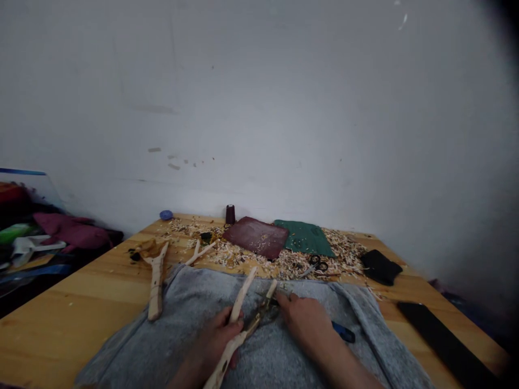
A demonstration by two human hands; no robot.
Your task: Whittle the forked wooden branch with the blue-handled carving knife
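A pale, forked wooden stick (244,294) rises from the grey cloth (203,302) at the lower middle. My left hand (221,337) is closed around it near the fork, and its stem runs down past the frame's bottom edge. The right branch still carries patches of dark bark. Beside that branch's tip, my right hand (306,321) is closed with its back to the camera. It holds a tool that is mostly hidden by the fingers, probably a knife. A blue object (344,332) lies on the cloth just right of my right wrist.
Wood shavings (239,258) cover the table's back. Among them lie a maroon sheet (257,236), a green sheet (306,237), scissors (317,263) and a thread spool (230,214). Another forked stick (156,286) is at left. Black pieces (380,267) lie at right.
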